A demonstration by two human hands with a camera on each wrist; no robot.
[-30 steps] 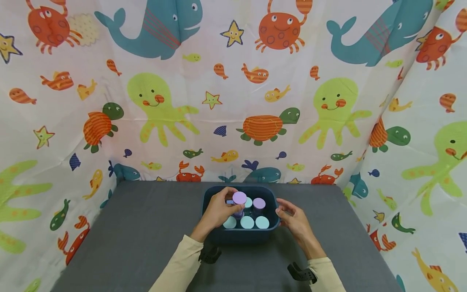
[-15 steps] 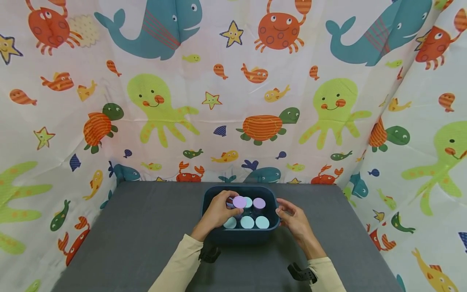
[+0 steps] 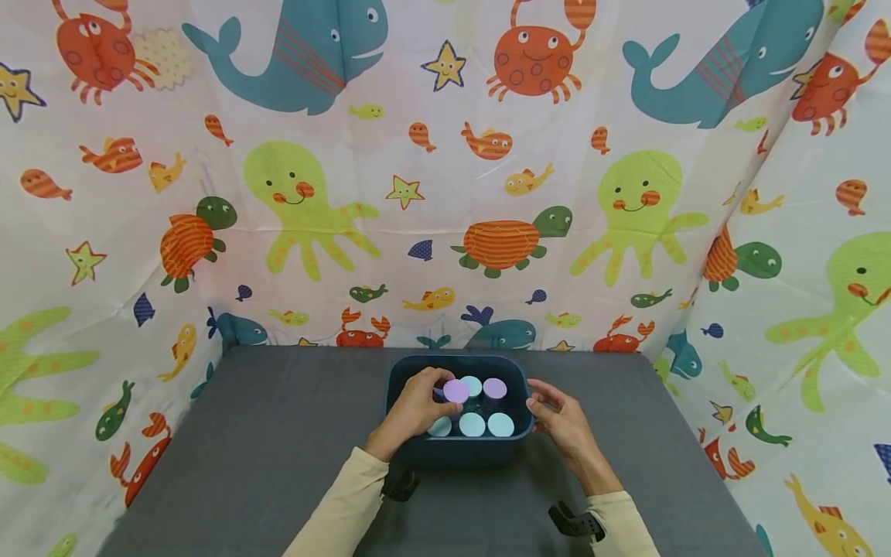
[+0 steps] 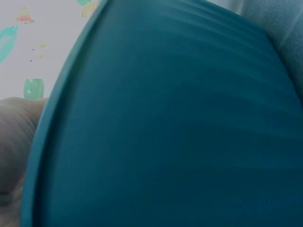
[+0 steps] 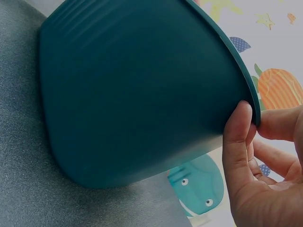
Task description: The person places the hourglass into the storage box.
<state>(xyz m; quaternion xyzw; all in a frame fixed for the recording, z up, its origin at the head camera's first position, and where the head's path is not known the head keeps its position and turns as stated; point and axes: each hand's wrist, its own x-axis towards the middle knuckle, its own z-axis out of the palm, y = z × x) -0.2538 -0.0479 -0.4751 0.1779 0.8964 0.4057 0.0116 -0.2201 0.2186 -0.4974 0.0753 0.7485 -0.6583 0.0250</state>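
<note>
A dark teal plastic bin [image 3: 462,452] stands on the table, with several round-lidded containers inside. My left hand [image 3: 418,406] reaches over the bin's left side and grips a purple-lidded container [image 3: 455,391] between thumb and fingers; its lower part is hidden. Pale mint lids [image 3: 472,424] line the near side of the bin, the leftmost partly behind the left thumb. Behind them show another mint lid [image 3: 473,384] and a second purple lid [image 3: 495,388]. At the bin's right end, my right hand [image 5: 258,165] pinches the rim between thumb and fingers.
The bin sits toward the back of a dark grey table [image 3: 292,433]. A white curtain [image 3: 431,271] printed with sea animals hangs behind and along both sides. Black straps [image 3: 576,520] sit on both wrists, below light sleeves.
My left hand and the purple-lidded container have sunk slightly lower into the bin. The right hand has stayed at the rim.
</note>
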